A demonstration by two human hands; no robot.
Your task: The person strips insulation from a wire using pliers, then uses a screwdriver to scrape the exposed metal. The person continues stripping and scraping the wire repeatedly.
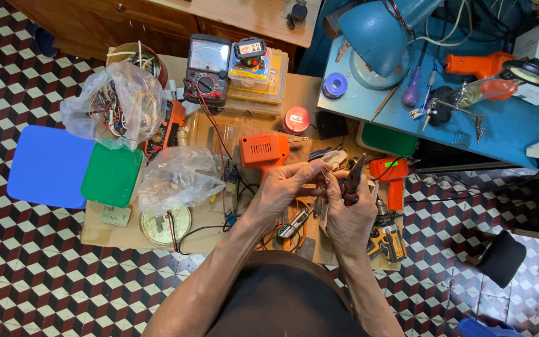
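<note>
My left hand (284, 187) is closed around a small pale part, held up near the middle of the low wooden work board (113, 234). My right hand (352, 218) grips dark-jawed pliers (353, 178) with red handles, whose tip points up and toward the part in my left fingers. The two hands almost touch. An orange soldering gun (264, 150) lies just behind my left hand. A cordless drill with a yellow and black body (387, 240) lies under my right wrist.
On the board: clear plastic bags (179, 178) of wires, an analog multimeter (208, 68), a red round tin (296, 120), a green lid (111, 175) and blue lid (48, 165). A blue table (506, 128) at right holds a blue desk lamp (378, 37) and orange tool (475, 65).
</note>
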